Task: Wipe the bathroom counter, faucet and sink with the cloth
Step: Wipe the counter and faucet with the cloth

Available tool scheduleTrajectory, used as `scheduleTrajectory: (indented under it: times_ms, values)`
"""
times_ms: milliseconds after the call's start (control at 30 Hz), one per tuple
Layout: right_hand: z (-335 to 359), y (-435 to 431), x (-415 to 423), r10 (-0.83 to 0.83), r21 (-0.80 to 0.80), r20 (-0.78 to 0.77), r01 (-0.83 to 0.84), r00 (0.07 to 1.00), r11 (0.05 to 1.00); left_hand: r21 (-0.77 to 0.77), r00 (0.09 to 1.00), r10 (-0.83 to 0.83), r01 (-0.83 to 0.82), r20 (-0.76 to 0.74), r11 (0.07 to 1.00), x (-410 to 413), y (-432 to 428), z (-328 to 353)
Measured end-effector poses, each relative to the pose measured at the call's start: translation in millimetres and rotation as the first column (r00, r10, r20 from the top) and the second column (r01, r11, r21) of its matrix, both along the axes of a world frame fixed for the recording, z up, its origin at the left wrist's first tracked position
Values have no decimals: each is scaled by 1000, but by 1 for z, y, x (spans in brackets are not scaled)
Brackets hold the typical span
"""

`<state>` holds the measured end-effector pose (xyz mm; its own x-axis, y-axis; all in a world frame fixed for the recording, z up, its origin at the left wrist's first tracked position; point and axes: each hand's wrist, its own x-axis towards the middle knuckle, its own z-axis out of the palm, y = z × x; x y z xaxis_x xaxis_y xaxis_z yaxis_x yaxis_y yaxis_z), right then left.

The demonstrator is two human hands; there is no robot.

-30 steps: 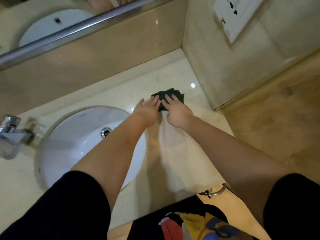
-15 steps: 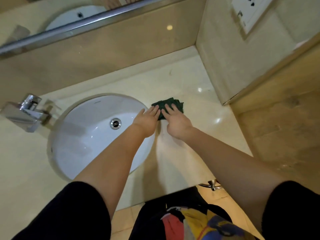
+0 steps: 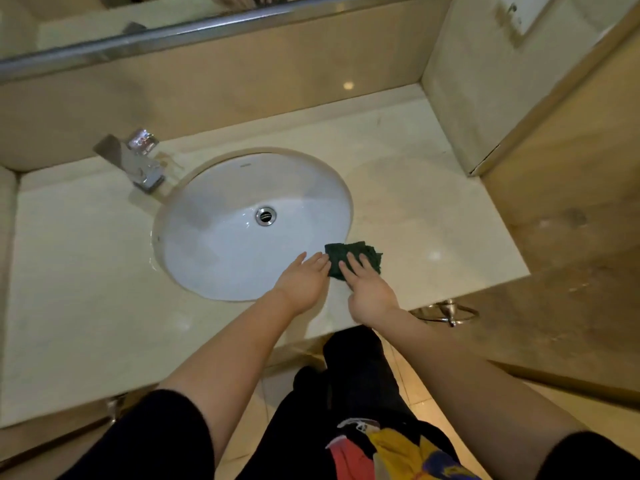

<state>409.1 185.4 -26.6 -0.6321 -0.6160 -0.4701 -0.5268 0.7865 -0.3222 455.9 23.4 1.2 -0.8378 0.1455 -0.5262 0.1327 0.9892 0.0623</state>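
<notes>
Nearest, the person's right hand (image 3: 372,296) lies flat, its straight fingers pressing on the crumpled dark green cloth (image 3: 353,258). The left hand (image 3: 304,278), equally flat, touches the cloth's left edge with its fingertips. Neither grip closes round anything: both are wide, pushing rather than holding. The cloth now sits on the cream marble desk (image 3: 433,209), right at the near right rim of the white oval sink (image 3: 214,237). A second ago it lay farther off, out toward the right wall corner. The hands have drawn it nearer and leftward, so the right stretch of desk has probably had its pass. Beyond, the basin seems not yet reached by this stroke. The chrome faucet (image 3: 138,161) at the far left stands well apart from the cloth. The basin, the faucet and the left part of the desk likely remain.
</notes>
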Motion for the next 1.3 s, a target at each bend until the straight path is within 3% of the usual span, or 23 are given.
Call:
scheduleTrajectory:
  times_ms: [133,367,533,800,1300]
  values:
    - [2,4,35,-21,-30,19,22,1000,999,125,989,79,-64,-123,990,28,18,-6]
    - [5,-4,74,69,22,-43,-68,997,997,106,977,196,-187,-78,977,80,29,-18]
    - [2,-2,77,75,-34,2,-75,997,997,185,969,245,-238,-14,953,86,25,-16]
    - [-3,34,43,152,-146,66,-141,986,979,123,961,273,-277,46,953,64,49,-5]
    - [-1,187,-72,-18,-168,47,25,999,985,178,970,235,-242,62,954,-58,207,-9]
